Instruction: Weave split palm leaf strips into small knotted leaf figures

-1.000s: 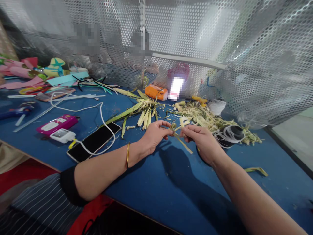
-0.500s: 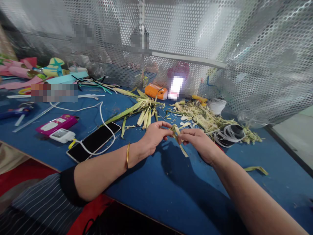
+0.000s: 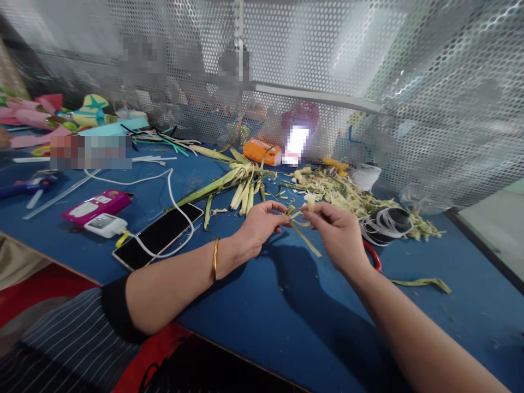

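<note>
My left hand [image 3: 258,226] pinches a small folded piece of pale green leaf strip [image 3: 295,219] just above the blue table [image 3: 254,311]. My right hand [image 3: 338,233] is closed on the other end of the same strip, its fingertips holding a short pale end upright. A loose tail of the strip hangs down and to the right between the hands. The hands are a few centimetres apart. A gold bangle sits on my left wrist.
Long leaf stalks [image 3: 233,185] and a heap of cut leaf scraps [image 3: 347,196] lie behind the hands. A spool of white cord [image 3: 385,222], red-handled scissors [image 3: 371,254], a phone [image 3: 158,236] on a white cable, a pink device [image 3: 96,203], an orange box [image 3: 262,153] and a perforated metal screen surround them.
My right hand has lifted and pulled slightly right, raising the strip's short end. The red scissor handle under it now shows. My left hand has stayed in place.
</note>
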`<state>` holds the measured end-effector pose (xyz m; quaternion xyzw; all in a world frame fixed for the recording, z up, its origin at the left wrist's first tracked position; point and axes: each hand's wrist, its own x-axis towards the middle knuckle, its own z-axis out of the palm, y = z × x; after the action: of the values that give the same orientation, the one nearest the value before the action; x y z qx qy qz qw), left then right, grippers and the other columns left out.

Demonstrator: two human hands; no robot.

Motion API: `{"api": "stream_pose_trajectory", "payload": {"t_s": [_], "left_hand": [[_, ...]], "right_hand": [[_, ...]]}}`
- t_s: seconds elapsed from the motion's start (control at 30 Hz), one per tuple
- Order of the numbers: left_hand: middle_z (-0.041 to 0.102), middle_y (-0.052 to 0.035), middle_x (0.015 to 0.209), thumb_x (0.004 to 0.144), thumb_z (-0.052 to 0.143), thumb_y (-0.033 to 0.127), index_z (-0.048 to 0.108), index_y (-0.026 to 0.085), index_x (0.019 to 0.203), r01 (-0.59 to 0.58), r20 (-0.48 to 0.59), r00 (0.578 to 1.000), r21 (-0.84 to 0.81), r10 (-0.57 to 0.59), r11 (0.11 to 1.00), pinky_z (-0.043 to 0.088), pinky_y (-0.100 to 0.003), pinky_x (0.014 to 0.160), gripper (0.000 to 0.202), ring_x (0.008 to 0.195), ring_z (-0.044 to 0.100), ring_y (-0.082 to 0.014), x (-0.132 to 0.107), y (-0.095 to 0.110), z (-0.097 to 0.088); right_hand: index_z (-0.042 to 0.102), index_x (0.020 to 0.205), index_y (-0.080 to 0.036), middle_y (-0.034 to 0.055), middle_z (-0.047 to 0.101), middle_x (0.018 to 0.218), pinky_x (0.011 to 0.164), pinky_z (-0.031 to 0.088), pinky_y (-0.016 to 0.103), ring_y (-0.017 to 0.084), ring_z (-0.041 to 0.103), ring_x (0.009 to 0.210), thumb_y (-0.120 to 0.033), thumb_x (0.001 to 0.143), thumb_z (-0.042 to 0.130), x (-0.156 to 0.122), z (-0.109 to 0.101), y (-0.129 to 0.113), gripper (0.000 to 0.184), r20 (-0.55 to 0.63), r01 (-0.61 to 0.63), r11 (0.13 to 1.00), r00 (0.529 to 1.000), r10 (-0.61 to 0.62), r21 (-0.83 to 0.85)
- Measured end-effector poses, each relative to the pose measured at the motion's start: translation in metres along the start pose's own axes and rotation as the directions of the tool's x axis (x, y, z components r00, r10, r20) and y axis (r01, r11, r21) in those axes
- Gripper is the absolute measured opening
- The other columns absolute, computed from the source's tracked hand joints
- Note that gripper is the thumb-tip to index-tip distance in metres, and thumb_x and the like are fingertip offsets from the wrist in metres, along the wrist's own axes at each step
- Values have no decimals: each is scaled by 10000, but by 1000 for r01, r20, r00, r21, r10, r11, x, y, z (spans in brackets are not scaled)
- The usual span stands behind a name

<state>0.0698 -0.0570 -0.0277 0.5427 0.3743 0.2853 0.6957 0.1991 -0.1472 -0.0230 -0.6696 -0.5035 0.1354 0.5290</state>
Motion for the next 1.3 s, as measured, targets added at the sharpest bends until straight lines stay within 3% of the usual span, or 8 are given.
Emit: {"api": "stream_pose_trajectory", "payload": {"t_s": [0.17,0.43,0.67,0.8,0.97,1.07,1.2,1.3], "left_hand": [[627,-8,639,679,662,59,566,165,772,11,-2,1000,-7,-11,1000,372,-230,531,170,537,500,-76,-1,1,1],[620,-3,646,705,675,57,583,146,788,-21,7,1000,27,21,999,365,-215,510,152,512,472,-59,-1,-2,1],[576,31,574,731,678,68,577,146,785,-70,31,997,116,66,991,345,-206,479,138,483,458,-59,-6,2,4],[532,55,562,726,682,95,586,152,803,-128,59,991,189,119,974,341,-207,482,137,485,444,-60,-7,1,3],[549,41,602,697,681,143,611,158,812,-277,107,961,336,256,900,368,-223,531,135,537,469,-75,-3,-6,-1],[588,20,637,687,668,172,623,165,818,-315,145,949,422,279,850,385,-240,562,139,582,516,-98,0,-10,-3],[620,16,637,692,657,208,605,170,840,-314,203,948,468,246,826,387,-251,568,161,593,556,-113,1,-13,-4],[629,23,627,685,662,207,591,170,877,-311,216,948,472,233,825,389,-251,574,208,578,560,-109,1,-13,-4]], "right_hand": [[655,749,-185,-3,598,667,576,371,260,121,464,574,-348,825,585,2,0,-1,193,21,-49,993,999,47,106],[516,523,-187,-32,439,522,529,292,256,110,379,537,-386,750,596,5,-7,1,312,245,-84,987,963,116,-137],[599,677,-188,-17,538,575,511,331,256,123,429,530,-401,711,617,4,-5,8,217,192,-184,974,959,207,-130],[627,659,-191,-10,573,578,536,348,263,128,456,536,-358,729,596,3,-6,7,184,171,-150,963,967,190,-224],[634,662,-201,-5,612,576,547,361,274,140,504,531,-320,740,601,0,-5,2,146,126,-120,936,977,170,-330],[586,779,-214,-24,615,575,517,364,265,141,529,496,-305,718,638,0,-5,1,121,108,-148,957,978,179,-250],[598,929,-205,-29,618,582,543,414,276,156,574,512,-318,706,658,3,-7,-1,257,182,-155,980,967,176,-121],[658,838,-186,-17,599,560,520,393,269,142,540,497,-381,729,643,5,-10,-3,224,247,-157,979,951,186,-133]]}}
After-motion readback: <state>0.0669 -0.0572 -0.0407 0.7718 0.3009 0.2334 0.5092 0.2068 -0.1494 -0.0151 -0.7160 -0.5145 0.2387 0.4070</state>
